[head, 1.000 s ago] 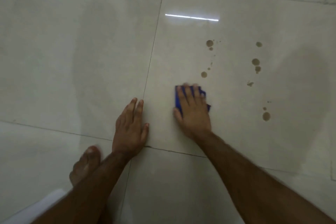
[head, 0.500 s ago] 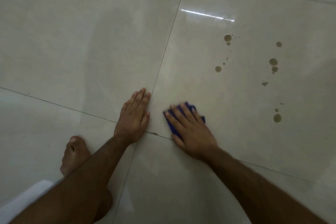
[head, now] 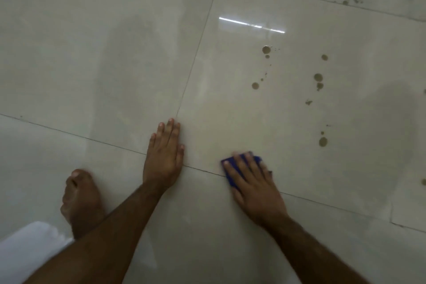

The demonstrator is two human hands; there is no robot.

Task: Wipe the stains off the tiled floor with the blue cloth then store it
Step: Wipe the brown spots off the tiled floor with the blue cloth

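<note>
Tiled floor (head: 129,57): we are wiping it, and brown stains (head: 318,77) are remaining on the far right tile, so most of the job is outstanding. Left hand (head: 164,159): we are bracing it flat, fingers straight and close together. Right hand (head: 253,182): we are pressing down with fingers straight and slightly spread. Blue cloth (head: 230,176): lying under that hand on the grout line, having been dragged back and rightward, well clear of the spots; storing is not yet beginning.

left hand (head: 164,157) flat, right hand (head: 253,188) pressing flat
</note>
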